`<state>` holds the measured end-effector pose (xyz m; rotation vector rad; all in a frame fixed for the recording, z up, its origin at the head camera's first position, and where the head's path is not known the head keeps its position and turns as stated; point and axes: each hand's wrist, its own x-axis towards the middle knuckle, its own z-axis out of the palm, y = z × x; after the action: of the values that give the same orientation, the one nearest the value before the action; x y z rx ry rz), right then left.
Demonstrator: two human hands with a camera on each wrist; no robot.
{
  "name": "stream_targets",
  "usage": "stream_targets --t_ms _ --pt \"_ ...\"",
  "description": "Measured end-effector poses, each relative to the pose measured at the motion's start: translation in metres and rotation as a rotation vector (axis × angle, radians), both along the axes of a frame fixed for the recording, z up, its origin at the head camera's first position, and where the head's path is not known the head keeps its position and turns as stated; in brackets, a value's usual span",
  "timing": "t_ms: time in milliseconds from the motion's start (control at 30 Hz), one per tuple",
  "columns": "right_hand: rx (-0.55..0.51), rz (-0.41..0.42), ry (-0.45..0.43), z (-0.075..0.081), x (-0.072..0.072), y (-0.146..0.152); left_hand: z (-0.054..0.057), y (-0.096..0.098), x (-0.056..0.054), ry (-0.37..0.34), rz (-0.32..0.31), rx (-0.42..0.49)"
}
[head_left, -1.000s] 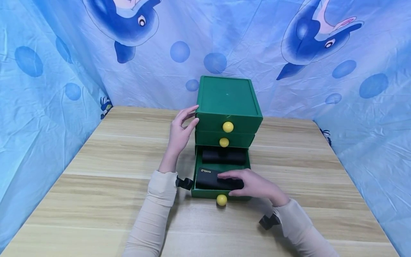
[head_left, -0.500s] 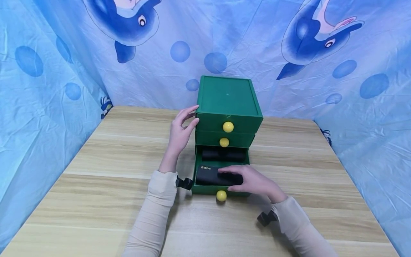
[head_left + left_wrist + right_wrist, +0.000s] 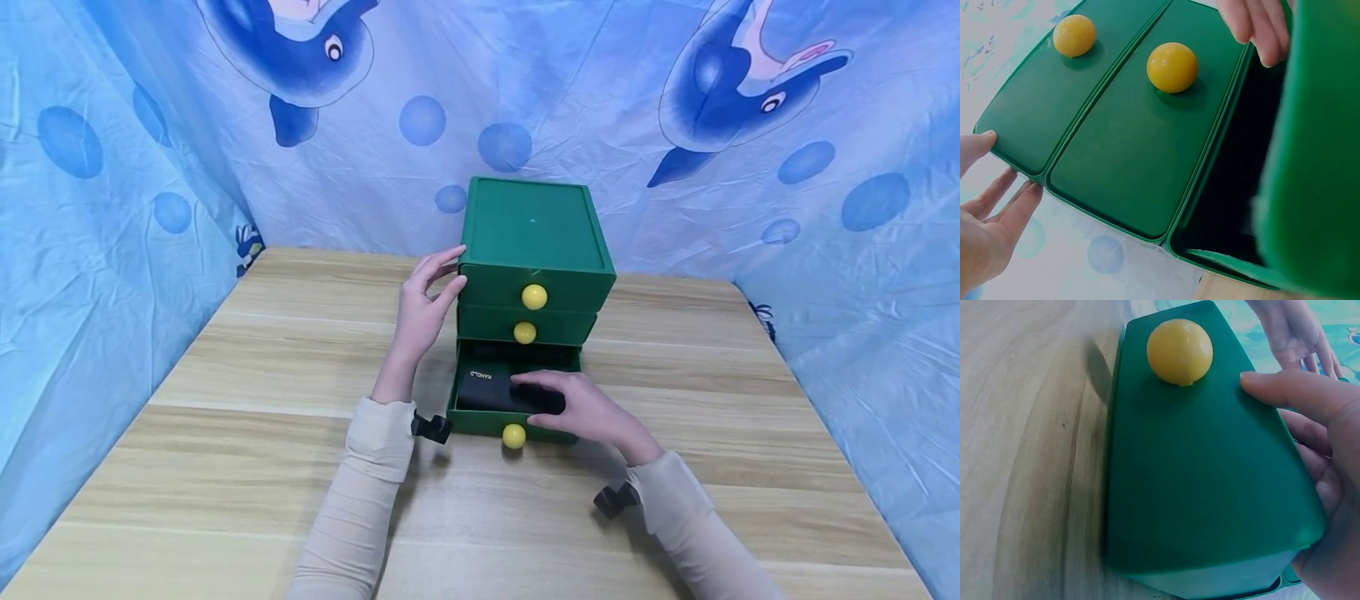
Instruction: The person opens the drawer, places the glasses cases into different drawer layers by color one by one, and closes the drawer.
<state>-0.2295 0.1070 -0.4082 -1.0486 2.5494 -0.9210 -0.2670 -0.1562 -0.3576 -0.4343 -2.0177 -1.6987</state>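
A green cabinet (image 3: 534,225) with yellow round knobs stands on the table, its lowest drawer (image 3: 480,422) partly pulled out. Inside that drawer lies a black case (image 3: 480,393) with small pale lettering; a second dark thing (image 3: 487,352) sits behind it, mostly in shadow. My left hand (image 3: 422,312) touches the cabinet's upper left front corner, thumb and fingertips straight against it. My right hand (image 3: 592,407) rests at the right of the drawer front, thumb along the front's top edge in the right wrist view. Its loosely bent fingers reach over the case, partly hiding it.
Both upper drawers, with yellow knobs (image 3: 534,297), are closed. A wooden table (image 3: 225,450) lies around the cabinet, and a blue dolphin-printed cloth (image 3: 360,192) hangs behind and at both sides. Black wrist mounts (image 3: 617,500) stick out from the sleeves.
The lowest drawer has slid inward, carrying the black case toward the cabinet. My right hand has moved forward with it; the left hand keeps its place at the corner.
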Motion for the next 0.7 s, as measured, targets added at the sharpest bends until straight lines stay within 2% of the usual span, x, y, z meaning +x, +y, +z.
stream_targets --t_ms 233,467,700 --pt "0.002 -0.072 0.006 -0.001 0.001 -0.001 -0.001 0.000 0.000 -0.003 0.000 -0.002" --pt "0.012 -0.070 0.056 -0.001 0.005 -0.001 -0.001 0.000 0.000 -0.003 0.001 0.003" --pt "-0.059 -0.075 0.024 0.004 0.013 0.004 0.001 0.000 -0.001 0.001 -0.001 0.001"
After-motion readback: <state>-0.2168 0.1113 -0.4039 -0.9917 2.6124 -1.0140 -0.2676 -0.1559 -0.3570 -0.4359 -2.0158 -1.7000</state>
